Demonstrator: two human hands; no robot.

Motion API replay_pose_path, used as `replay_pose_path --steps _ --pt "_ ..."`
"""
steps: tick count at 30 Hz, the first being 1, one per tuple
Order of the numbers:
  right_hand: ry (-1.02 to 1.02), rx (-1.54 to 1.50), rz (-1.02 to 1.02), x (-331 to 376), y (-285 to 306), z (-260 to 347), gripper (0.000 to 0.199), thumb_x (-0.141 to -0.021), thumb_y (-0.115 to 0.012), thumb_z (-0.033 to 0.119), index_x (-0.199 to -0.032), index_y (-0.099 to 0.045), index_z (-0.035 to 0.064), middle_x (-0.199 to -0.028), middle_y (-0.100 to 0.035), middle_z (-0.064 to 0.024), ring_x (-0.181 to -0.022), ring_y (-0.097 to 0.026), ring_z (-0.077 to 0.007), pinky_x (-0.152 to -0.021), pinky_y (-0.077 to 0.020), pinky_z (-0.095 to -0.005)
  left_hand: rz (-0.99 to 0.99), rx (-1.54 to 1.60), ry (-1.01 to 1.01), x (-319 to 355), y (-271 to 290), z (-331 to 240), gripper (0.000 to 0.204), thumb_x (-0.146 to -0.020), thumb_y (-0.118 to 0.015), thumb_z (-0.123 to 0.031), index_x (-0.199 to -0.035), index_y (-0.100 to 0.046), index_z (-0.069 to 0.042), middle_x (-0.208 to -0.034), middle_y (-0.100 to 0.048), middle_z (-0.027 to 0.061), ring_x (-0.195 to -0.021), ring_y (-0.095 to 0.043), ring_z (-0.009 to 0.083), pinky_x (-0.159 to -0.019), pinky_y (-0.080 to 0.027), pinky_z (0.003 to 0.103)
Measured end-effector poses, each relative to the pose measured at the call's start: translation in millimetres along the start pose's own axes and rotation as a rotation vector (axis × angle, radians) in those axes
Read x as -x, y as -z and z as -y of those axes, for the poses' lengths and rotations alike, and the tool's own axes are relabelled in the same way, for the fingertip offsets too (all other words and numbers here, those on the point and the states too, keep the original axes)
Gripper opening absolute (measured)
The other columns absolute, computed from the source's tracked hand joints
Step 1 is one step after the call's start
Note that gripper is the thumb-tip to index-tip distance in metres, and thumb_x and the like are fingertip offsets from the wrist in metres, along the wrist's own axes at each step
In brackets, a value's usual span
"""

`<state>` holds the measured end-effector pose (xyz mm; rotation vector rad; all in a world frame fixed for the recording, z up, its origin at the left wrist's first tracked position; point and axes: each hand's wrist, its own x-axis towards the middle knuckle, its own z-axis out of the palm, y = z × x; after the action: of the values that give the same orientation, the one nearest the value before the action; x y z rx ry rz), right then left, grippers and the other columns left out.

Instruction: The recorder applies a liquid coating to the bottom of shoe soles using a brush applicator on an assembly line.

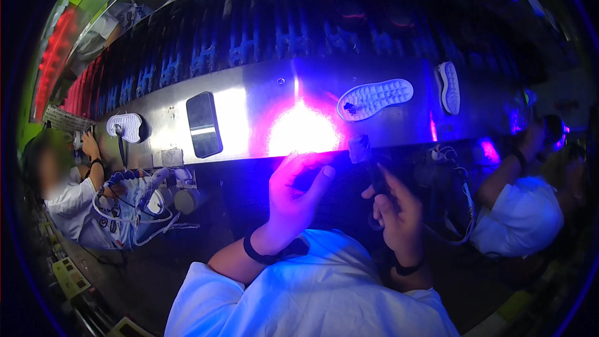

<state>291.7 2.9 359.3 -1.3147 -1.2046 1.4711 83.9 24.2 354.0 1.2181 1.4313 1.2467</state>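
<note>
My left hand (294,188) is at the near edge of the metal work surface, beside a bright pink-white glare. Its thumb and fingers are apart and nothing shows between them. To the right, my right hand (399,215) has its fingers closed around the dark handle of a brush-like tool. The tool's pale square head (359,148) points away from me, at the surface's edge. Beyond it lies a white shoe sole (390,95), tread side up, with a small dark clump near its left end. Another white sole (448,87) lies farther right.
A dark phone (204,125) lies on the metal surface (243,81). Far left, another sole (125,126) lies near a dark-handled tool. Dark rollers (249,31) run along behind. Cables and tubes (146,212) hang at the left. One person (81,212) works left, another (521,212) right.
</note>
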Motion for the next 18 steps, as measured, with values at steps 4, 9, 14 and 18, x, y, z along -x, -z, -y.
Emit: replay_pose_path --steps 4,9,14,18 --pt "0.034 0.093 0.015 1.0 2.2 1.8 0.045 -0.101 -0.063 0.009 -0.145 -0.055 0.0026 -0.098 -0.073 -0.0046 -0.067 -0.052 -0.0043 -0.062 -0.0460 -0.0215 -0.090 -0.066 -0.121 -3.2 0.2 -4.5 0.014 -0.088 -0.075 -0.004 -0.101 -0.072 0.001 -0.096 -0.065 0.0077 -0.092 -0.063 0.0174 -0.082 -0.049 0.029" --pt "0.088 0.141 0.003 1.6 -1.1 -2.5 0.043 -0.097 -0.066 0.000 -0.139 -0.059 -0.0017 -0.109 -0.072 -0.0126 -0.090 -0.069 -0.0132 -0.079 -0.0566 -0.0273 -0.151 -0.433 -0.588 -10.2 6.8 -14.4 0.035 -0.072 -0.087 -0.008 -0.105 -0.076 -0.006 -0.097 -0.069 0.0104 -0.090 -0.063 0.0282 -0.079 -0.051 0.038" --pt "0.142 0.204 -0.034 -0.3 -8.4 -1.6 0.042 -0.093 -0.069 -0.005 -0.134 -0.062 -0.0028 -0.109 -0.072 -0.0155 -0.097 -0.072 -0.0181 -0.086 -0.0571 -0.0302 -0.258 -0.606 -0.683 -7.7 -3.8 -7.9 0.038 -0.063 -0.087 -0.005 -0.099 -0.078 -0.011 -0.095 -0.065 0.0078 -0.090 -0.060 0.0279 -0.076 -0.048 0.038" --pt "0.205 0.285 -0.054 -1.2 -10.8 -3.9 0.044 -0.088 -0.071 -0.008 -0.131 -0.065 -0.0020 -0.104 -0.072 -0.0154 -0.094 -0.072 -0.0185 -0.085 -0.0571 -0.0308 -0.264 -0.735 -0.791 -9.0 -3.7 -10.3 0.039 -0.059 -0.087 -0.004 -0.096 -0.079 -0.013 -0.092 -0.061 0.0051 -0.090 -0.058 0.0260 -0.075 -0.047 0.036"
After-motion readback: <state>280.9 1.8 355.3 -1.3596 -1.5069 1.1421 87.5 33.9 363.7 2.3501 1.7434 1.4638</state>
